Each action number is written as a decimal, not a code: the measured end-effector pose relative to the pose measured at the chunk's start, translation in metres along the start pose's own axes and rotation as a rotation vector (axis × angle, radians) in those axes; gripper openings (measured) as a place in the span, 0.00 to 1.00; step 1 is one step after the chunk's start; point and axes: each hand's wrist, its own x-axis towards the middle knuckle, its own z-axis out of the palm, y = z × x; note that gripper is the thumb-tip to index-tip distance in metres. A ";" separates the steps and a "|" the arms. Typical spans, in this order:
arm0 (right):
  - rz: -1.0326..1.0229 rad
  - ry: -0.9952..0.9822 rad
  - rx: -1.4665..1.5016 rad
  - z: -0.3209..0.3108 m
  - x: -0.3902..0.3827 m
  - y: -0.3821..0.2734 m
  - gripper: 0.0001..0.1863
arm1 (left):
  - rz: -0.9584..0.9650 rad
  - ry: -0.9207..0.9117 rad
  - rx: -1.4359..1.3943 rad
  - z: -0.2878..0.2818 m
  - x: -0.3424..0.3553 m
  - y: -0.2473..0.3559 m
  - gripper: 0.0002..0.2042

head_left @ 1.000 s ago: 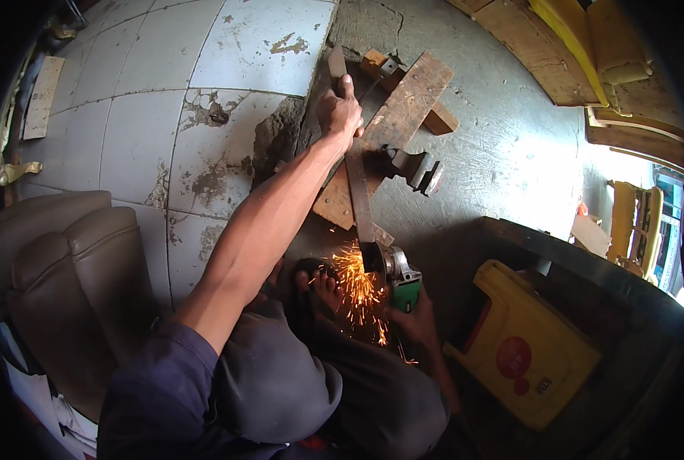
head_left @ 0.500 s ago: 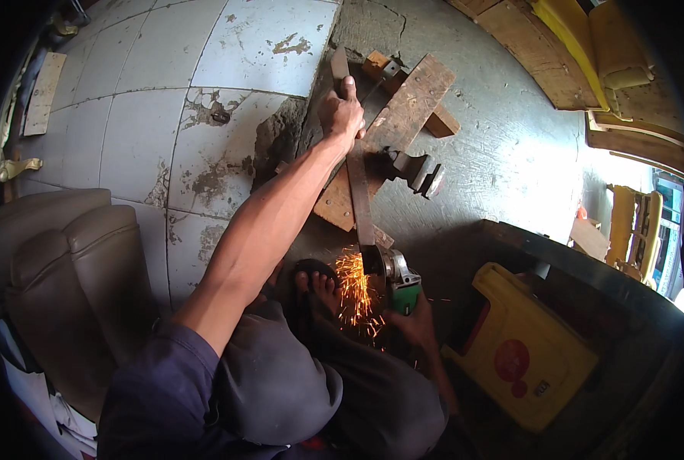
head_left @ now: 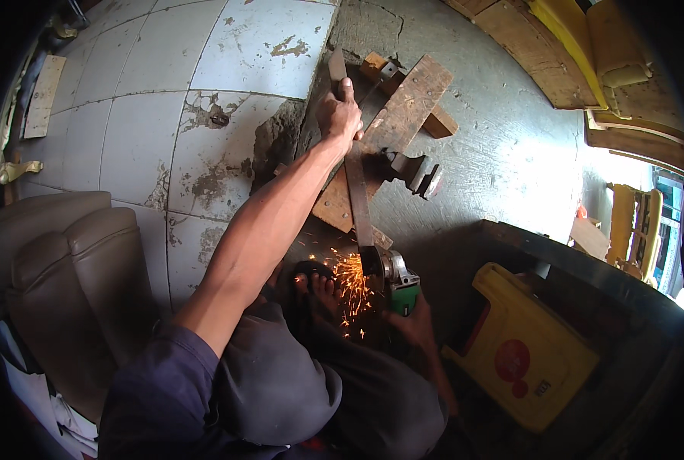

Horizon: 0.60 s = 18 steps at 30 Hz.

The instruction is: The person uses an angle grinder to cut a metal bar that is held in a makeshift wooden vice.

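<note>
My left hand (head_left: 340, 115) is closed around a long flat metal bar (head_left: 359, 195), its thumb pointing toward the far end. The bar lies across a low wooden bench (head_left: 411, 107) and reaches back toward me. In my right hand (head_left: 417, 322) is a green angle grinder (head_left: 403, 295), gripped by its body. The grinder's dark disc (head_left: 371, 261) meets the near end of the bar, and orange sparks (head_left: 351, 280) spray from there toward my sandalled foot (head_left: 323, 287). A metal vise (head_left: 414, 172) sits at the bench's right side.
A yellow plastic stool (head_left: 526, 345) stands at the right, below a dark board edge (head_left: 579, 264). Brown padded cushions (head_left: 89, 284) are at the left. White worn tiles (head_left: 142, 138) meet grey concrete (head_left: 495, 146). Wooden frames (head_left: 541, 54) stand at the far right.
The sparks now fan out wider to the left over my foot, and their downward stream is shorter. Both hands, the bar and the grinder have stayed almost in place.
</note>
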 end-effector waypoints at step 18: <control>0.004 -0.029 0.015 0.001 0.003 -0.007 0.38 | 0.003 0.010 0.028 -0.005 0.002 -0.001 0.28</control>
